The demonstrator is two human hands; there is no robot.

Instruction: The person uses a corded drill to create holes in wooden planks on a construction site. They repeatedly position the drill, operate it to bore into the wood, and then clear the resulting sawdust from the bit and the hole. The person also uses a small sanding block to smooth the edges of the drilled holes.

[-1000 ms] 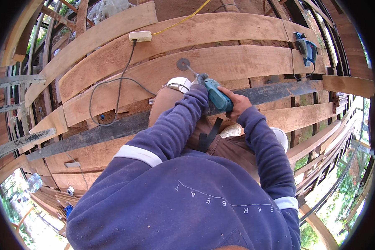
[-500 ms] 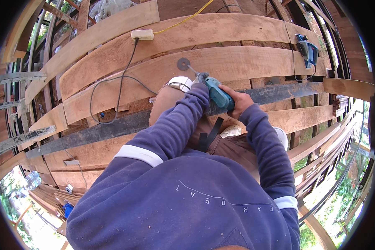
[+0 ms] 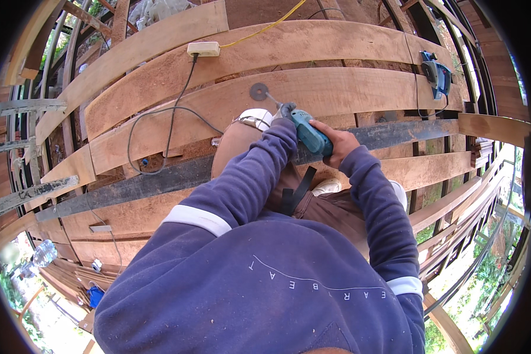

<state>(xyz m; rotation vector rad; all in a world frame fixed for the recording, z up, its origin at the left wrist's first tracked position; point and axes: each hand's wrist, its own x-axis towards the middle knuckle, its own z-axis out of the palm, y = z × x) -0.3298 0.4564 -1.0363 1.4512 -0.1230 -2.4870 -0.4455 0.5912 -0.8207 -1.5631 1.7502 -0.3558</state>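
Observation:
My right hand (image 3: 341, 143) is wrapped round the rear of a teal hand-held power tool (image 3: 312, 133). At the tool's front end is my left hand (image 3: 287, 110), in a dark grey glove and closed, its fingers partly hidden by the sleeve. From beside the glove a thin pale rod (image 3: 272, 98) points toward a round dark disc (image 3: 254, 92) with a centre hole, seen against a wooden plank (image 3: 218, 109). Whether the rod joins the disc or the tool I cannot tell. The tool is tilted over my bent legs.
Long planks with gaps between them run across. A white power strip (image 3: 204, 49) with a yellow cord and a looped black cable lies ahead. A blue electric planer (image 3: 436, 75) rests at the far right. One dark metal beam (image 3: 153, 187) passes beneath me. Left stands a clear plastic bottle (image 3: 44, 253).

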